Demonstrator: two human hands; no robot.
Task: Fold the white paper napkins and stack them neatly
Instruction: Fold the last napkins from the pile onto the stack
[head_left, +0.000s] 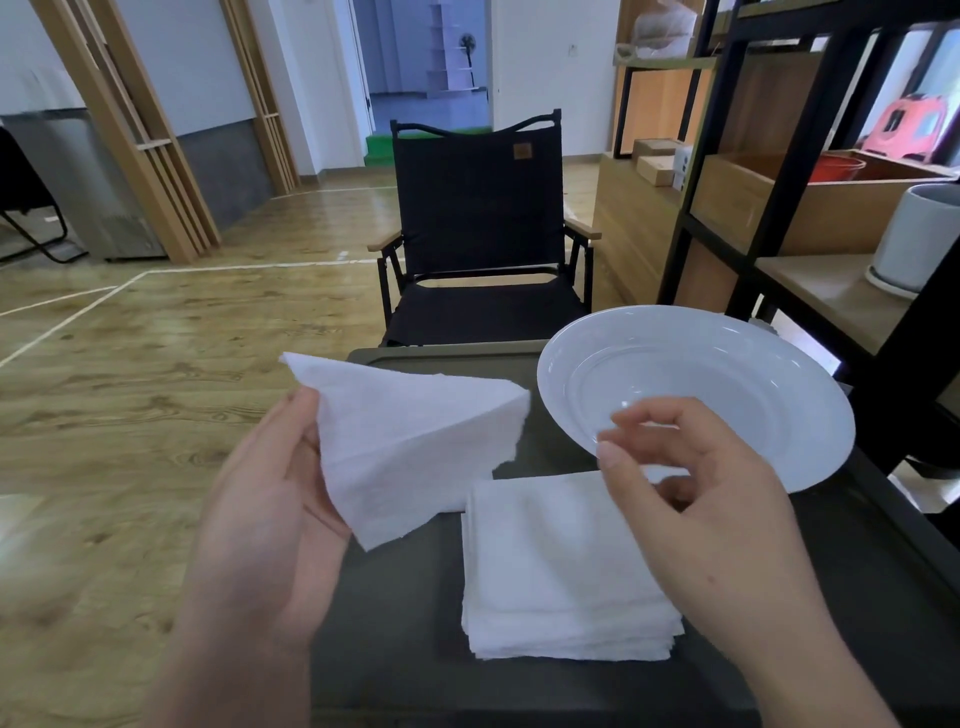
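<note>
Left hand (270, 499) grips one folded napkin (410, 447) aloft; right hand (696, 483) hovers loosely curled, holding nothing, above one napkin stack (561, 577) on the desk (395, 623).

A: Is any text, label, brand, number or sign legible in this view?

B: None. The black folding chair (475, 228), far behind the desk, bears a small brown patch (521, 151) at the upper right of its backrest, but any mark on it is too small to read.

A: And the boxes (658, 161) on the far right shelf?

B: Their faces show no readable print.
</note>
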